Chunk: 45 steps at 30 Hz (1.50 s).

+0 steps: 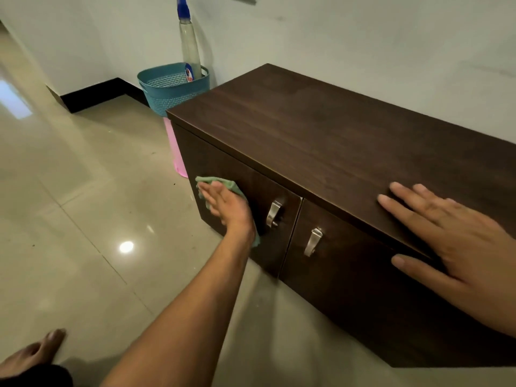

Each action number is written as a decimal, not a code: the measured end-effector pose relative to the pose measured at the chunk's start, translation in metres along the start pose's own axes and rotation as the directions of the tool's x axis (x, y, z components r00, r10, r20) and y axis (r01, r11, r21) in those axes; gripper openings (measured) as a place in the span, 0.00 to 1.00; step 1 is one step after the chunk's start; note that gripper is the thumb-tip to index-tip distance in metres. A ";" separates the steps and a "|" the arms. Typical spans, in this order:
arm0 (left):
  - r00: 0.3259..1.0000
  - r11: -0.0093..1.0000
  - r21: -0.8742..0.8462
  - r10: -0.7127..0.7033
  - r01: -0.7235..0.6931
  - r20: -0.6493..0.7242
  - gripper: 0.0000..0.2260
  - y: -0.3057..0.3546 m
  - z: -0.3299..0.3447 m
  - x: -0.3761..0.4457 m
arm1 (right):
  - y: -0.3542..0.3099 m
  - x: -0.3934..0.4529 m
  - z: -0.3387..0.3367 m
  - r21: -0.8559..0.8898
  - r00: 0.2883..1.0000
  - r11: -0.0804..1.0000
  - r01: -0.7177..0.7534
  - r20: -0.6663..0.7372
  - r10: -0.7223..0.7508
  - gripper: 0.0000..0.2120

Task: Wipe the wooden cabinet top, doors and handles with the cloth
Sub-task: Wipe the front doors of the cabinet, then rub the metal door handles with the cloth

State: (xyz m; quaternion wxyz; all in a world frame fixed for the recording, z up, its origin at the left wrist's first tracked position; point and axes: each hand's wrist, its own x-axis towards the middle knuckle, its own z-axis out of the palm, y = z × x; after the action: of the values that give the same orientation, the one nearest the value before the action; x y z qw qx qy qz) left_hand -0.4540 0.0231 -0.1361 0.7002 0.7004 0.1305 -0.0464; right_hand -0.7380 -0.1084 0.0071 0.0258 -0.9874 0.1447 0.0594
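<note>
The green cloth [224, 183] is mostly hidden under the left hand [227, 206], only its upper edge and a corner by the wrist showing; flat, straight fingers press it against the left door [212, 163] of the wooden cabinet [307, 129], near the door's outer edge; the right hand [458, 238], cut off by the frame, rests released and flat on the cabinet top's front edge.

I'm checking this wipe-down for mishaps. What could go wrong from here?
The cloth trails below the left hand near a handle and may snag on it. The right hand lies flat on the cabinet top and may leave prints there.
</note>
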 end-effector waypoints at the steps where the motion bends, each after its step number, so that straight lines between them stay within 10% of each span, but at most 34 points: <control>1: 0.998 0.998 -0.005 0.057 -0.057 0.016 0.24 0.014 -0.002 0.002 | -0.010 0.009 -0.002 -0.018 1.000 1.000 -0.009 0.005 0.009 0.36; 11: 0.782 0.780 0.086 0.605 -0.620 0.149 0.23 0.050 -0.023 -0.011 | -0.090 0.107 -0.011 -0.109 0.984 0.993 -0.037 -0.175 0.017 0.38; 23: 0.851 0.886 -0.039 0.455 -0.462 0.262 0.17 -0.003 -0.040 -0.036 | -0.121 0.108 0.011 -0.470 0.870 0.863 0.183 -0.332 -0.365 0.14; 27: 0.774 0.806 -0.091 0.588 -0.585 0.234 0.04 -0.009 -0.036 -0.048 | -0.123 0.115 0.014 -0.497 0.877 0.843 0.208 -0.288 -0.386 0.14; 33: 0.619 0.688 -0.086 0.694 -0.721 0.367 0.11 -0.043 -0.052 -0.057 | -0.124 0.114 0.018 -0.442 0.902 0.875 0.198 -0.266 -0.339 0.08; 45: 0.737 0.796 -0.134 0.600 -0.591 0.310 0.06 -0.039 -0.043 -0.064 | -0.123 0.115 0.017 -0.417 0.885 0.886 0.201 -0.311 -0.347 0.07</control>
State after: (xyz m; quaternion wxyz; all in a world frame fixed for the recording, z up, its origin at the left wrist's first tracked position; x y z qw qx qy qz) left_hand -0.5300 0.0575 -0.1570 0.6991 0.6770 -0.2212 0.0625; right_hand -0.5948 -0.0216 -0.0199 -0.1824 -0.9771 -0.0105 -0.1090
